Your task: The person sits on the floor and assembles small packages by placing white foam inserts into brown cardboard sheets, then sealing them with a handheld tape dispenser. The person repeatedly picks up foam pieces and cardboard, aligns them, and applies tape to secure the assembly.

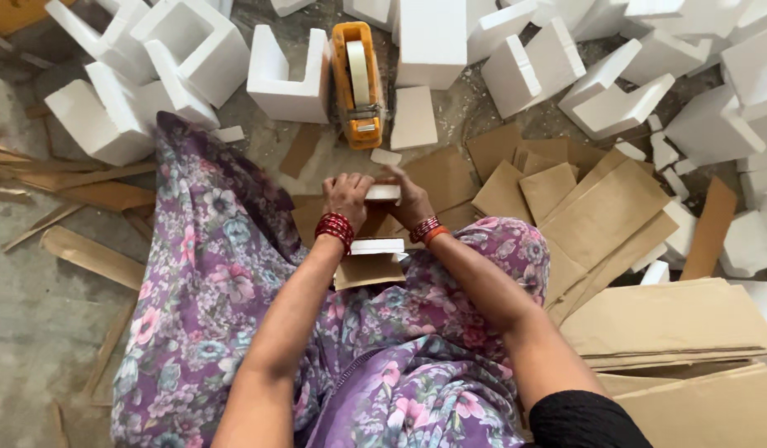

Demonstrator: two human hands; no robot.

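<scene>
White foam block (pixel 382 192) sits pinched between my left hand (pixel 347 196) and right hand (pixel 411 199), both clamped on its ends, just below the orange tape dispenser (pixel 357 85), above cardboard pieces (pixel 603 211).

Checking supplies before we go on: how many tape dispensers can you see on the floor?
1. The orange tape dispenser lies on the floor ahead of both hands, between white foam blocks. Others may be hidden under the foam or the cardboard sheets.
</scene>
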